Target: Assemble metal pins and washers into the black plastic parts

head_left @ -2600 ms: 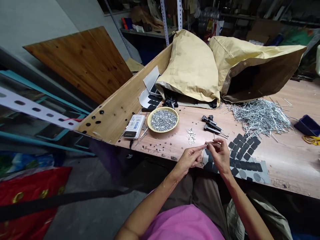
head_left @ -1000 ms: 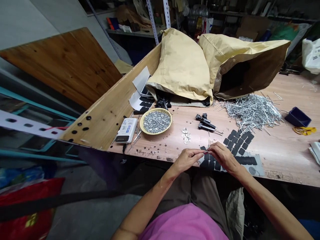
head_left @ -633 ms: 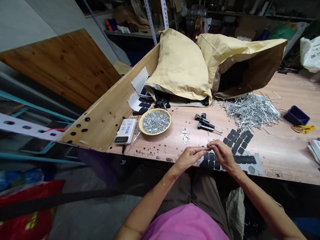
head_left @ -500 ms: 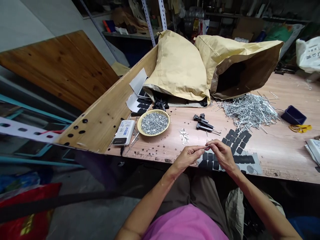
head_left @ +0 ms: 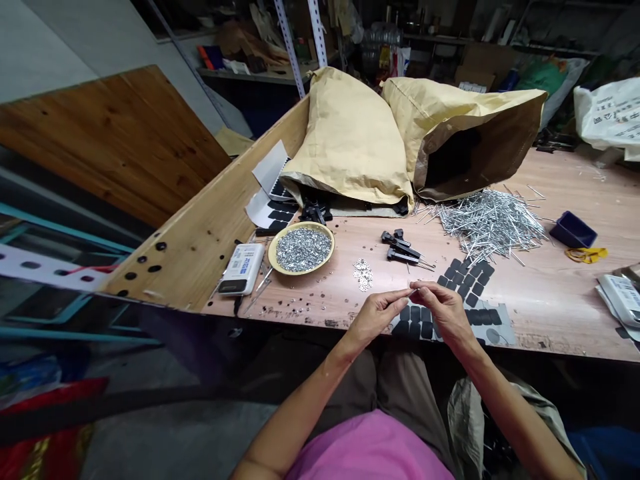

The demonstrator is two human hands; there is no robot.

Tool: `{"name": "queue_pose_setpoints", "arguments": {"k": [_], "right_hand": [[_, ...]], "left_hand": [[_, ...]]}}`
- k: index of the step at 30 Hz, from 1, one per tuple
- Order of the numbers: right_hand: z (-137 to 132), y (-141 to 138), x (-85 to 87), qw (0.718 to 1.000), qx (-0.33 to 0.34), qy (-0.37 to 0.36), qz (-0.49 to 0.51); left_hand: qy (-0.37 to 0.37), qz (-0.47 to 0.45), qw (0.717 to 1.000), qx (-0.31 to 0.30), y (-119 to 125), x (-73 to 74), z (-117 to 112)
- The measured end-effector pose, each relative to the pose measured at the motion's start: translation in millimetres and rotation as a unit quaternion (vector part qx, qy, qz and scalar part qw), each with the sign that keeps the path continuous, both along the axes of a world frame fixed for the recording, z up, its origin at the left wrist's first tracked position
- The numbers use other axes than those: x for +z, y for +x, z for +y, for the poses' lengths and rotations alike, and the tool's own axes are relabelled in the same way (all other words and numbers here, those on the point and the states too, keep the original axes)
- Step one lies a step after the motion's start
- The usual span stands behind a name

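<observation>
My left hand (head_left: pixel 376 315) and my right hand (head_left: pixel 445 312) meet over the table's front edge, fingertips pinched together. Between them is a thin metal pin (head_left: pixel 413 292), mostly covered by the fingers. Below lies a grey sheet (head_left: pixel 506 327) bearing rounded black pads (head_left: pixel 421 315). Just beyond the hands are a small cluster of silver washers (head_left: pixel 363 275) and several black plastic pieces with metal pins (head_left: pixel 403 251). A heap of long metal pins (head_left: pixel 493 223) lies farther back on the right.
A yellow bowl (head_left: pixel 273 259) of small metal parts stands left, beside a white power bank (head_left: pixel 242 269). Two large paper sacks (head_left: pixel 350 140) fill the back. A dark blue tray (head_left: pixel 573 230) and yellow bands (head_left: pixel 586 255) lie right. A wooden board (head_left: pixel 200 233) edges the left side.
The camera view has shifted slightly, so the table's contents appear a little farther left. Both hands stay together in nearly the same pinch, the right fingers curled slightly more over the pin.
</observation>
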State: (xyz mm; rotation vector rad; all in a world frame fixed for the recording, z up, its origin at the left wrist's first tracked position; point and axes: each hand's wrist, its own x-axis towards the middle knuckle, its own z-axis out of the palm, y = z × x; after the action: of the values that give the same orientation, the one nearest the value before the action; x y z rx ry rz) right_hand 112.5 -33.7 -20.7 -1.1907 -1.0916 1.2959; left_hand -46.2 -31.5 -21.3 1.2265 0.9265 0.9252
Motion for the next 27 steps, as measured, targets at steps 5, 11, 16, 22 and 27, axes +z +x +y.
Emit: {"name": "queue_pose_setpoints", "arguments": {"k": [5, 11, 16, 22, 27], "right_hand": [[0.0, 1.0, -8.9, 0.999, -0.013, -0.032, 0.026], [-2.2, 2.1, -11.5, 0.999, -0.024, 0.020, -0.029], [-4.1, 11.3, -5.2, 0.990, 0.019, 0.083, -0.109], [-1.7, 25.0, 2.1, 0.977, 0.073, 0.120, -0.158], [1.4, 33.8, 3.6, 0.950, 0.092, 0.188, -0.233]], "left_hand": [[0.032, 0.012, 0.999, -0.002, 3.6, -1.2, 0.3], [0.044, 0.034, 0.998, 0.021, 7.3, -1.6, -0.4], [0.033, 0.022, 0.999, -0.004, 6.5, 0.6, -1.8], [0.044, 0.048, 0.998, -0.013, 5.9, -1.2, -2.1], [0.056, 0.074, 0.995, -0.046, 2.1, -0.6, 1.0]]}}
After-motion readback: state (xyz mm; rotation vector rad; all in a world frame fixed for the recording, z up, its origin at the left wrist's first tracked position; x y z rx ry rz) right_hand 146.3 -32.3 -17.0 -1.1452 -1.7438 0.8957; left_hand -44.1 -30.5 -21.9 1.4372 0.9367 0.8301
